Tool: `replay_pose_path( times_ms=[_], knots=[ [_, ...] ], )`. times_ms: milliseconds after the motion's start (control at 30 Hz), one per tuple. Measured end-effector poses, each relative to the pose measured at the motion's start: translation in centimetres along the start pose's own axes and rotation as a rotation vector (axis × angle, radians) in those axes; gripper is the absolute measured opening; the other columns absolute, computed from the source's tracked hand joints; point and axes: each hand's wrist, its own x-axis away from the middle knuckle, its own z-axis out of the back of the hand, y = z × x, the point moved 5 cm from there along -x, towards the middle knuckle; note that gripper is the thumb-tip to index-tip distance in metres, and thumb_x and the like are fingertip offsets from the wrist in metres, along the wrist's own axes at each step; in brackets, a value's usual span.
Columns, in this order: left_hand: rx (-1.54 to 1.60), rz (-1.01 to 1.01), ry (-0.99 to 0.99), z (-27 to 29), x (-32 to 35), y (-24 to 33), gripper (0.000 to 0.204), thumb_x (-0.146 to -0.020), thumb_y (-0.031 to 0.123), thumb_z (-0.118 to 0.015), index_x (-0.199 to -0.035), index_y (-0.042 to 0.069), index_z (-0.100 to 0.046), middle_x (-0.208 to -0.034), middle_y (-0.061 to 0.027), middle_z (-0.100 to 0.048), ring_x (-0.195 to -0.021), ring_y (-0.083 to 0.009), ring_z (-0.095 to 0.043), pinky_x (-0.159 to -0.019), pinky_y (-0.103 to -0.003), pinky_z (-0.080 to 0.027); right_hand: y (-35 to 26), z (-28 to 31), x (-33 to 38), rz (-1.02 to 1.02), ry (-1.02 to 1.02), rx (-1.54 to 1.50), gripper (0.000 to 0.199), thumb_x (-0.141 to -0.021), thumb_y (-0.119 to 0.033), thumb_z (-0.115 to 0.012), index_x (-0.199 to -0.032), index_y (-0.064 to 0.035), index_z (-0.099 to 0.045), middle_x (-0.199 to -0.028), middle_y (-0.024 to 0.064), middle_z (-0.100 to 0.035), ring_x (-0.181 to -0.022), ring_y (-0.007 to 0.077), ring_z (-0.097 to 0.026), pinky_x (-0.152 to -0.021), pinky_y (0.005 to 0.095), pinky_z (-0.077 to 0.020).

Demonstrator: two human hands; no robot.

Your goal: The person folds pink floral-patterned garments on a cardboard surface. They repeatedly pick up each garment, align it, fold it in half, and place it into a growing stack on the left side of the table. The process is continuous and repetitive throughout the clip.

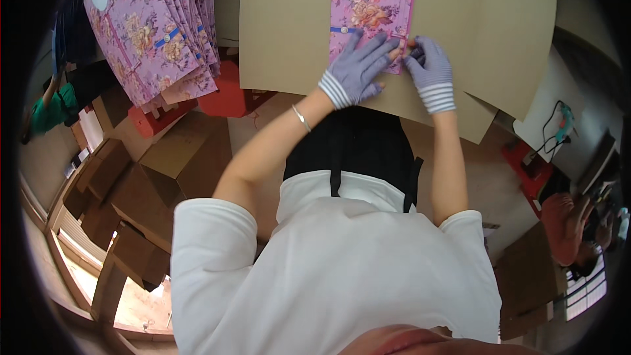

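A pink-purple floral paper bag (374, 0), flat, lies on a tan cardboard sheet (289, 26) in front of me. A blue band with a round button-like piece crosses its left side. My left hand (360, 69), in a lilac glove with bare fingertips, lies over the lower part of the bag, fingers stretched out. My right hand (428, 66), gloved alike, is at the bag's right edge. Its fingers are curled in a pinch beside a narrow magenta strip; what lies between the fingertips is too small to make out.
A stack of similar floral bags (148, 33) stands at the left above red plastic stools (227, 92). Cardboard boxes (187, 151) fill the lower left. On the right are a white surface (578, 112) with a cable and another person (564, 223); a green-clad person (49, 115) is far left.
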Motion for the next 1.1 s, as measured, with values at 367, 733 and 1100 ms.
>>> replay_pose_path(
  times_ms=[367, 733, 1100],
  knots=[
    [-0.406, 0.195, 0.219, 3.9, -7.6, -7.7, 0.062, -0.082, 0.031, -0.054, -0.136, 0.002, -0.046, -0.151, -0.0191, -0.034, -0.141, -0.0411, -0.027, -0.112, -0.065, -0.018, 17.1, 25.9, -0.6, -0.381, 0.432, -0.250, 0.039, -0.102, -0.029, -0.046, -0.124, 0.0011, -0.058, -0.119, 0.0150, -0.064, -0.107, 0.0229, -0.062, -0.096, 0.0311, -0.0469],
    [-0.363, 0.202, 0.103, 3.4, -6.9, -5.1, 0.058, -0.084, 0.019, -0.055, -0.137, -0.001, -0.046, -0.151, -0.0184, -0.036, -0.142, -0.0384, -0.029, -0.115, -0.058, -0.021, 1.0, 9.0, -5.0, 0.184, 0.390, 0.075, 0.060, -0.089, -0.046, -0.061, -0.137, -0.0118, -0.050, -0.142, 0.0150, -0.045, -0.126, 0.0344, -0.045, -0.104, 0.0406, -0.0399],
    [-0.365, 0.210, 0.047, 2.3, -6.6, -6.7, 0.060, -0.083, 0.033, -0.061, -0.138, 0.010, -0.050, -0.154, -0.0094, -0.033, -0.140, -0.0381, -0.029, -0.111, -0.065, -0.018, 0.6, 2.4, -6.7, 0.189, 0.457, 0.666, 0.068, -0.073, -0.062, -0.070, -0.129, -0.0238, -0.060, -0.150, 0.0111, -0.039, -0.137, 0.0437, -0.031, -0.103, 0.0605, -0.0293]
  ],
)
